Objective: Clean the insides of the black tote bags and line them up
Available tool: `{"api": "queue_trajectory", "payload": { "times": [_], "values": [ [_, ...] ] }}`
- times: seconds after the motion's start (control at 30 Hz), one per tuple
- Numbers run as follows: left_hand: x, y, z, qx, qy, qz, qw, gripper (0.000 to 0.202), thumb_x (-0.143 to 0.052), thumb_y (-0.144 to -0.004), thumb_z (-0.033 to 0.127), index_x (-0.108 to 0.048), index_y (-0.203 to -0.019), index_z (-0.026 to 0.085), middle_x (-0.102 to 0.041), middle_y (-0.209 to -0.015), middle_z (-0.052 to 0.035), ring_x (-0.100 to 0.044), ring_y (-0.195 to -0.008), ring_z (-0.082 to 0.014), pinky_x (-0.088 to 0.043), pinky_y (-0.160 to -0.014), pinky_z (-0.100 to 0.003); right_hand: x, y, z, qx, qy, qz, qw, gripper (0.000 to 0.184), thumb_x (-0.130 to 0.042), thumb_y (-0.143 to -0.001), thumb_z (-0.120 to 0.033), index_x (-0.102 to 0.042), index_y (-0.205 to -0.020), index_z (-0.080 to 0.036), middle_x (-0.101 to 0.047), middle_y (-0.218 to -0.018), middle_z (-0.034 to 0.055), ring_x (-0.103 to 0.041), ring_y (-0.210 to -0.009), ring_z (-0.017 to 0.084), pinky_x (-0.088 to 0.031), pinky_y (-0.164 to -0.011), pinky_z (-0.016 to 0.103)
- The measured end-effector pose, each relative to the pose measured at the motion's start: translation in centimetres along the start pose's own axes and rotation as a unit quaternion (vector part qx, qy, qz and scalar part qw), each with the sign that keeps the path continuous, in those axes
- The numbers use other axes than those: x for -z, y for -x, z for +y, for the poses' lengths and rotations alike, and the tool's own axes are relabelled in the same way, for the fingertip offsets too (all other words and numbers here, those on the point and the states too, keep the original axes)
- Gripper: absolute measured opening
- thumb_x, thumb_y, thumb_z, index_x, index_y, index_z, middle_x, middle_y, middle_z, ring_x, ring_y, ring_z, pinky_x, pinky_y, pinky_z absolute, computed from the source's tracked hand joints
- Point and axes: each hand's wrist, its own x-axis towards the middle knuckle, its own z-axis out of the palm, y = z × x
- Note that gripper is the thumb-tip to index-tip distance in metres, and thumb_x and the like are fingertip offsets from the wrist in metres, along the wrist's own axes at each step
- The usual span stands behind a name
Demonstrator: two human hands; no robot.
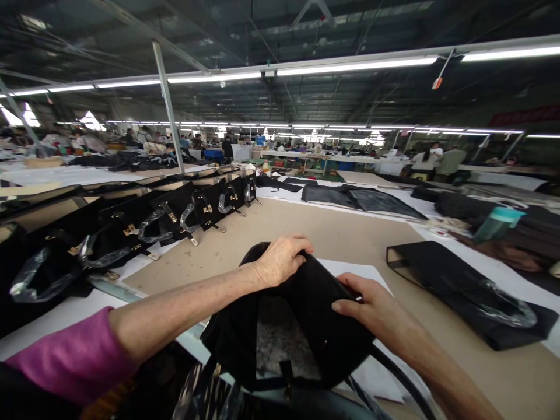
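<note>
A black handbag (pixel 350 344) lies tilted at the near edge of the table, its opening turned toward me and a greyish panel showing inside. My left hand (pixel 282 259) is closed over the bag's far upper edge, fingers curled around it. On the right rim, my right hand (pixel 365 300) pinches the bag's wall between thumb and fingers. Black straps hang from the bag at the lower right, and a small metal piece shows at its lower middle. Part of the bag's underside is hidden.
Several black handbags (pixel 164 213) with plastic-wrapped handles stand in a row on the left. Another black bag (pixel 455 286) lies flat at right, near a teal-lidded bottle (pixel 499 224). Black pieces (pixel 380 201) lie on the brown table covering (pixel 301 224). People work farther back.
</note>
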Motion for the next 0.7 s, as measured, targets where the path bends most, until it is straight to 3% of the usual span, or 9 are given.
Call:
{"api": "queue_trajectory", "payload": {
  "times": [0.23,0.7],
  "values": [
    [-0.49,-0.66,0.39,-0.01,-0.048,-0.035,0.998,0.021,-0.044,-0.068,0.005,-0.053,-0.079,0.019,-0.055,-0.082,0.0014,-0.051,-0.079,-0.0125,-0.039,-0.072,-0.021,-0.13,-0.15,0.21,0.012,-0.002,0.015,1.0,0.013,-0.052,-0.066,-0.025,-0.056,-0.077,-0.019,-0.061,-0.073,-0.0008,-0.054,-0.067,0.017,-0.038,-0.06,0.025],
    [-0.98,-1.02,0.25,-0.022,-0.073,-0.036,0.996,0.014,-0.042,-0.069,0.006,-0.05,-0.07,0.017,-0.053,-0.071,0.002,-0.049,-0.065,-0.0095,-0.037,-0.06,-0.019,-0.26,-0.17,0.8,0.01,0.0,0.041,0.999,0.014,-0.051,-0.067,-0.026,-0.056,-0.078,-0.02,-0.06,-0.072,-0.0011,-0.053,-0.068,0.017,-0.038,-0.061,0.025]
  ]
}}
